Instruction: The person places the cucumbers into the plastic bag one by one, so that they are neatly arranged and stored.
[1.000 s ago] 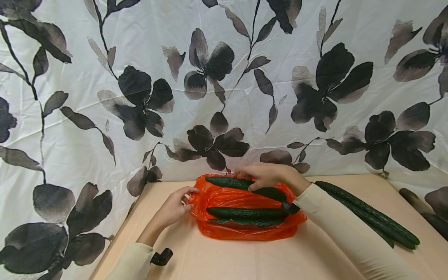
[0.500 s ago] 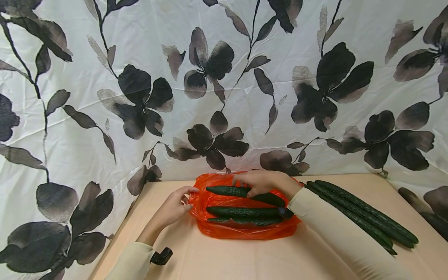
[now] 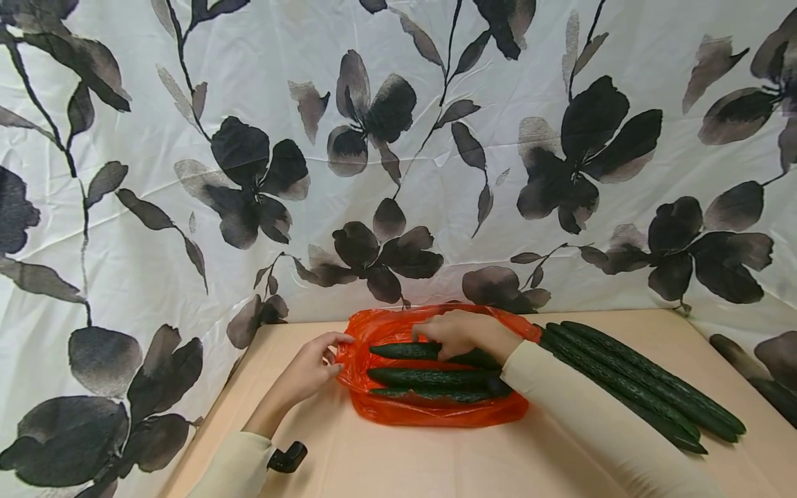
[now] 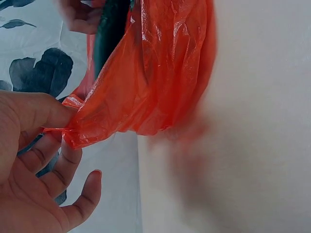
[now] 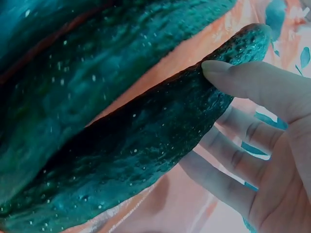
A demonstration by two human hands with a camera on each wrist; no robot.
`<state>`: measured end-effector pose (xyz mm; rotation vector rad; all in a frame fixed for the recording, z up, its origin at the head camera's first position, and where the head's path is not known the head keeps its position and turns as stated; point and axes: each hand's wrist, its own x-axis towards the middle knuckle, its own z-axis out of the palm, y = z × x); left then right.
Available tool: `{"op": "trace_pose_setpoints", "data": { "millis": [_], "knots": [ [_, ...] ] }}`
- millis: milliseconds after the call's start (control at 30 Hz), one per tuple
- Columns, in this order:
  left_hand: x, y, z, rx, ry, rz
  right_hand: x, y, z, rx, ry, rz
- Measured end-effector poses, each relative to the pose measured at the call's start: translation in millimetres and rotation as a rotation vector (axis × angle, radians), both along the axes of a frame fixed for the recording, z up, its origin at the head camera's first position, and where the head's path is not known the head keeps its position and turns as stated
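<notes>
An orange plastic bag lies on the tan table. My left hand pinches the bag's left rim between thumb and forefinger. My right hand grips a dark green cucumber and holds it inside the bag's mouth; the right wrist view shows thumb and fingers curled round that cucumber. Two more cucumbers lie in the bag just below it.
Three long cucumbers lie loose on the table to the right of the bag, partly behind my right sleeve. A white curtain with dark flowers hangs close behind the table. The table's left edge is near my left forearm.
My right hand has brought the cucumber down and nearer, from the bag's back rim into the bag above the other two. The bag's far rim now stands up behind the hand. The left hand has stayed put.
</notes>
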<state>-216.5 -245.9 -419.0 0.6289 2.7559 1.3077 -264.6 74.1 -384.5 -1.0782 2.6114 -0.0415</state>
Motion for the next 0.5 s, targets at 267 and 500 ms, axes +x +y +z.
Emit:
{"op": "trace_pose_setpoints", "data": {
  "millis": [267, 500],
  "knots": [
    [0.8, -1.3, -0.3, -0.011, -0.002, -0.004, 0.4, -13.7, -13.8, 0.111, 0.078, -0.002],
    [0.3, -2.9, -1.1, -0.004, -0.008, 0.01, -0.3, -15.9, -20.3, 0.116, 0.075, -0.011]
  ]
}}
